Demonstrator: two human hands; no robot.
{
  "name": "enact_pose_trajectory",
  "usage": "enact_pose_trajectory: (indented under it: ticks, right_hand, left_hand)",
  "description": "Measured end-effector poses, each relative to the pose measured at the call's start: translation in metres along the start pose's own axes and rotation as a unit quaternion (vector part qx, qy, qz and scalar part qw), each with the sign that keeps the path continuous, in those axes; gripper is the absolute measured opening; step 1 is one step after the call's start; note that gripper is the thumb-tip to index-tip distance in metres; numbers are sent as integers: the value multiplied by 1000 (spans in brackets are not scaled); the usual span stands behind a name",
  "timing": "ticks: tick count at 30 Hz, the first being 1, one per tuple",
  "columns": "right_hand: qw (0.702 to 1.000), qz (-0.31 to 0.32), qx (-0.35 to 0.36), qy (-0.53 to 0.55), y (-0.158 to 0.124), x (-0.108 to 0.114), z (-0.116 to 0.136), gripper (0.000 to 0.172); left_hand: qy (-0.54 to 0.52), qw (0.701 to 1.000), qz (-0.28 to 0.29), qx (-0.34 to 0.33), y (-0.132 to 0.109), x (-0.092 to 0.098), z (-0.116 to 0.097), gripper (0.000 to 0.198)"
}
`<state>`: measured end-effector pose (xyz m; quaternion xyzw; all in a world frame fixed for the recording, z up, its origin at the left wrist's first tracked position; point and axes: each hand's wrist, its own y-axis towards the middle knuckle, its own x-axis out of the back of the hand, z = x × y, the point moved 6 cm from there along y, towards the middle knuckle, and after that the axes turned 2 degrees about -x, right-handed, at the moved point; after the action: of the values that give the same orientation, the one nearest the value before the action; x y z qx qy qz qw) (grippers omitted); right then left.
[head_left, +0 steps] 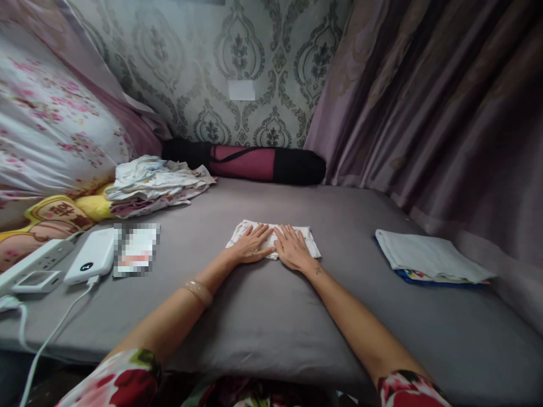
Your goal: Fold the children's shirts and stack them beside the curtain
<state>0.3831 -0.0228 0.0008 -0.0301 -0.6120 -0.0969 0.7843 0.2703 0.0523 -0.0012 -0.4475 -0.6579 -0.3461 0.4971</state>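
Note:
A folded white cloth (313, 246) with small printed marks lies flat on the grey sheet (263, 305) in the middle of the view. My left hand (253, 244) rests palm down on its left part, fingers stretched out. On the right part lies my right hand (292, 247), also flat with its fingers extended. The fingertips of both hands come close together near the middle of the cloth. Much of the cloth is hidden under the hands. A pale bangle (198, 293) sits on my left forearm.
Rumpled clothes (156, 183) are piled at the back left. A power bank (92, 257) with a cable, a power strip (38, 263) and a blurred packet (138, 249) lie at left. Folded cloths (428, 257) lie at right. A black and maroon roll bag (246, 163) lies along the wall.

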Motion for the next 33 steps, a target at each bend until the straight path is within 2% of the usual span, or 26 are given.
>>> enact_pose_trajectory:
  ticks: [4,7,14,22,25,28,29,31,33]
  right_hand:
    - [1000,4,-7,0,2,-3,-2,55]
    - [1000,-5,-30,3,4,-3,-5,57]
    - [980,-89,-176,-34,-1,0,-26,66]
    - [980,-69,-183,-28,0,-1,-29,67]
    - [983,-60,-173,-24,1,5,-26,63]
    - [992,-81,-98,-21,5,17,-11,56]
    - [994,-86,-67,-19,7,20,-5,55]
    - [996,-85,-20,-13,10,21,7,53]
    - [998,-69,3,-12,12,17,13,53]
  left_hand:
    - [5,1000,5,9,2,-4,5,79]
    - [9,999,-8,40,3,-4,9,85]
    - [26,988,-47,144,0,0,19,108]
    - [25,986,-31,161,2,-2,23,114]
    - [12,987,-31,160,4,3,21,96]
    - [43,985,-113,126,7,20,8,60]
    - [60,983,-137,106,8,24,2,54]
    - [83,982,-153,66,10,26,-9,49]
    - [90,985,-139,51,12,19,-12,50]
